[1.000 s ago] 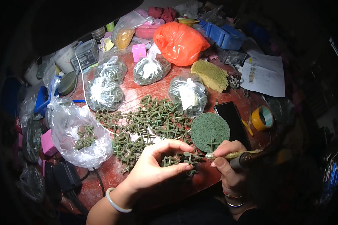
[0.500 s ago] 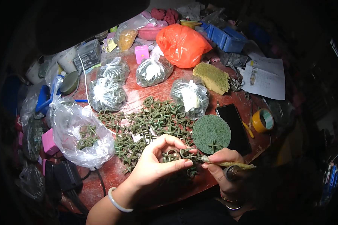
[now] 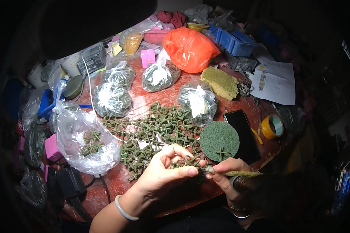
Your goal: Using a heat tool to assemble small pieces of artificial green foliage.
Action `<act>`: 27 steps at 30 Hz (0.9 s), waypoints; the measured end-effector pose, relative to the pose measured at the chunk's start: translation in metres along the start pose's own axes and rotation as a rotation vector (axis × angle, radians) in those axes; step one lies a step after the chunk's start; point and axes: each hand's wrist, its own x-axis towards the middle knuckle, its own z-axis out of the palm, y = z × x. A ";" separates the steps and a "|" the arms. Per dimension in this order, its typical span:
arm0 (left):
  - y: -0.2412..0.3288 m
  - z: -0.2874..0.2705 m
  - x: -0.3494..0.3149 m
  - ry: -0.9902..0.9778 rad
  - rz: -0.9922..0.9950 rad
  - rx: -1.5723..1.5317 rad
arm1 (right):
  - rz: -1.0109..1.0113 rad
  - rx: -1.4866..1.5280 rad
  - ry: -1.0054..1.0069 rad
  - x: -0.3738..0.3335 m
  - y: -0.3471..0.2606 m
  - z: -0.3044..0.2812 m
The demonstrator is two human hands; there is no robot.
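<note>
Between the thumb and fingers of my left hand is a small dark green ring, partly hidden by the fingers. My right hand pinches a slim tool with a yellowish handle, its pale, wrapped-looking front end pointing left at the ring. Whether the tip touches the ring I cannot tell. Just beyond my hands spreads a heap of similar green rings, many with cross-shaped tops. A round green abrasive-looking pad lies beyond my right hand, with a cross-shaped green piece on it.
Several knotted clear bags of green pieces stand behind the heap. An open clear bag with a few pieces lies left. To the right are a black phone, yellow tape roll and paper sheet; farther back, a red bag.
The ring in my left hand has been turned, and its round opening shows less. The left fingers have closed in a little; both hands sit slightly lower. My right hand keeps the tool.
</note>
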 end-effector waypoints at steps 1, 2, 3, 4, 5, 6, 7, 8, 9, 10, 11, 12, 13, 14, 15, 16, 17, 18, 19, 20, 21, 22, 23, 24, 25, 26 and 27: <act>0.000 0.000 0.000 -0.037 0.012 -0.042 | -0.001 -0.001 0.001 0.001 -0.002 -0.001; 0.000 0.001 0.001 -0.074 0.023 -0.084 | -0.008 -0.053 -0.067 0.003 -0.007 -0.002; 0.000 -0.001 0.000 -0.069 0.024 -0.085 | -0.011 -0.100 -0.139 0.005 -0.009 -0.001; 0.000 -0.004 -0.001 -0.056 0.039 -0.068 | -0.068 -0.157 -0.165 0.007 -0.009 -0.001; 0.000 -0.006 -0.002 -0.043 0.054 -0.051 | -0.065 -0.153 -0.168 0.005 -0.006 0.000; 0.000 -0.004 -0.001 -0.047 0.052 -0.052 | -0.032 -0.106 -0.092 0.001 -0.003 -0.002; 0.000 -0.003 0.000 -0.029 0.034 -0.042 | 0.000 -0.058 -0.016 -0.002 0.000 -0.004; 0.000 -0.002 0.001 -0.011 0.017 -0.033 | -0.042 -0.023 0.008 -0.001 0.001 -0.003; -0.001 -0.003 0.001 -0.011 0.017 -0.031 | -0.043 -0.022 0.008 0.001 0.000 0.000; -0.002 -0.005 0.001 -0.012 0.010 -0.023 | -0.012 0.083 0.016 0.003 -0.002 0.004; -0.003 -0.006 0.002 -0.014 0.002 -0.014 | 0.019 0.187 0.024 0.005 -0.003 0.006; -0.002 -0.005 0.001 -0.013 0.002 -0.013 | -0.013 0.035 -0.008 0.005 -0.002 0.004; -0.002 -0.003 0.001 -0.007 0.002 -0.035 | -0.014 0.036 -0.008 0.003 -0.001 0.003; -0.001 -0.002 0.001 -0.001 0.002 -0.056 | 0.017 0.019 -0.019 0.000 0.000 0.003; -0.001 -0.003 0.001 -0.001 0.001 -0.055 | 0.047 0.001 -0.029 -0.002 0.000 0.002; -0.002 -0.003 0.001 -0.020 0.012 -0.061 | 0.051 0.037 -0.008 -0.001 -0.002 0.005; -0.003 -0.004 0.001 -0.039 0.023 -0.067 | 0.051 0.038 -0.008 -0.001 -0.003 0.005; -0.004 -0.005 0.001 -0.039 0.023 -0.066 | 0.069 0.029 -0.006 -0.002 -0.003 0.005; -0.005 -0.006 0.001 -0.053 0.034 -0.052 | 0.088 0.021 -0.004 -0.002 -0.004 0.004; -0.005 -0.006 0.001 -0.067 0.045 -0.037 | 0.087 0.021 -0.004 -0.002 -0.007 0.003; -0.003 -0.004 0.000 -0.069 0.044 -0.038 | 0.114 0.075 0.007 -0.001 -0.010 -0.001; 0.001 0.001 -0.001 -0.036 0.007 -0.031 | 0.140 0.128 0.019 0.000 -0.012 -0.003; 0.003 0.004 -0.001 -0.003 -0.030 -0.023 | 0.086 0.195 0.059 0.001 -0.011 -0.005; 0.005 0.003 -0.001 0.000 -0.029 -0.024 | 0.087 0.196 0.057 0.002 -0.010 -0.005; 0.006 0.000 0.000 -0.049 -0.074 0.015 | 0.081 0.169 0.111 0.004 -0.009 -0.005; 0.006 -0.001 0.001 -0.098 -0.119 0.054 | 0.074 0.141 0.166 0.006 -0.009 -0.006; 0.005 -0.002 0.001 -0.098 -0.119 0.054 | 0.073 0.141 0.166 0.009 -0.006 -0.006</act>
